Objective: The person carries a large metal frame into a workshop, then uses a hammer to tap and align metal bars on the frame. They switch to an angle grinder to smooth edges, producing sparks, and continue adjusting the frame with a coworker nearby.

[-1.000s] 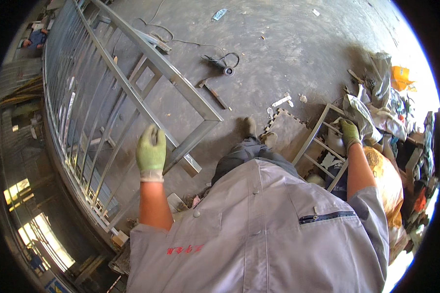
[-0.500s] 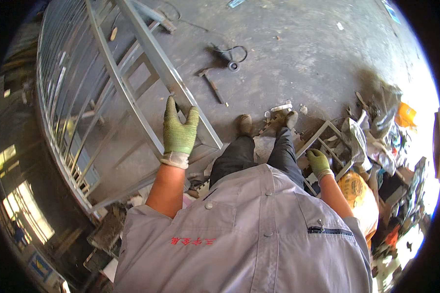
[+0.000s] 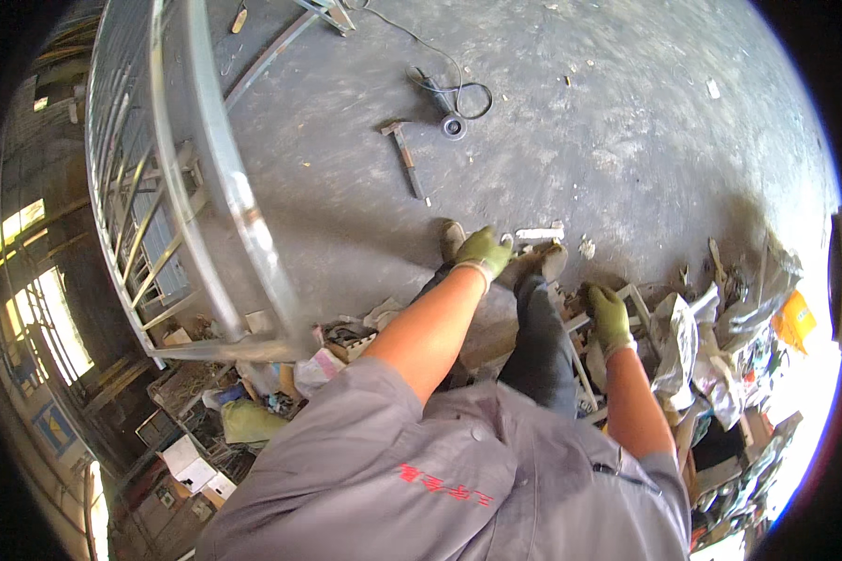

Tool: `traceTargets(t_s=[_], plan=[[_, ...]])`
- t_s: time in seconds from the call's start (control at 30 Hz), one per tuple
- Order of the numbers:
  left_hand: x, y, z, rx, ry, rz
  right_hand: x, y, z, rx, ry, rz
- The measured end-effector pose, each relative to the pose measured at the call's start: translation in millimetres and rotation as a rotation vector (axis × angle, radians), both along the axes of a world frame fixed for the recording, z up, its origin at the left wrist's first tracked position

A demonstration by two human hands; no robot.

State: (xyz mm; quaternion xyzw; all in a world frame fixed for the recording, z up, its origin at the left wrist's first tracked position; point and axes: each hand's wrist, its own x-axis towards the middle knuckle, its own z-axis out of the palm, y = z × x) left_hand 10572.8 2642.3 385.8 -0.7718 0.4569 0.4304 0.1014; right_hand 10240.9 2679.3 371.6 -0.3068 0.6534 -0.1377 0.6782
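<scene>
In the head view, my left hand (image 3: 485,251), in a green glove, reaches across my body above my shoes. Its fingertips are slightly apart, and I see nothing between them. A small white strip (image 3: 540,233) lies on the floor just beyond it. My right hand (image 3: 611,316), also gloved in green, has its fingers curled over a bar of a small white metal frame (image 3: 639,304) beside my right leg; part of that bar is hidden under the glove. To the left stands a large grey metal frame (image 3: 243,201) with long bars, apart from both hands.
A hammer (image 3: 405,161) and a corded angle grinder (image 3: 447,112) lie on the grey floor ahead. Scrap and plastic bags (image 3: 680,346) pile up on the right, with an orange bag (image 3: 793,321) among them. Open white boxes (image 3: 189,465) and clutter sit at the lower left.
My left hand has come away from the large grey frame and swung right, over my shoes. My right hand has shifted slightly forward onto the small frame's bar. The view has turned.
</scene>
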Motion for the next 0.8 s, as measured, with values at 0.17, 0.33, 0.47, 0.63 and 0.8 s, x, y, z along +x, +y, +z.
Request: traceTargets(t_s=[0.17, 0.33, 0.47, 0.63, 0.8], plan=[[92, -20, -292, 0.003, -0.141, 0.202, 9, -31, -159, 0.241, -0.127, -0.22], [213, -55, -495, 0.097, -0.399, 0.449, 64, -37, -330, 0.267, 0.012, -0.077], [316, -67, -645, 0.117, -0.381, 0.42, 127, -47, -436, 0.324, 0.004, -0.037], [417, -37, -810, 0.026, -0.44, 0.463, 191, -70, -523, 0.435, -0.063, -0.052], [492, -16, -885, 0.013, -0.174, 0.638, 208, -71, -565, 0.545, -0.127, -0.194]])
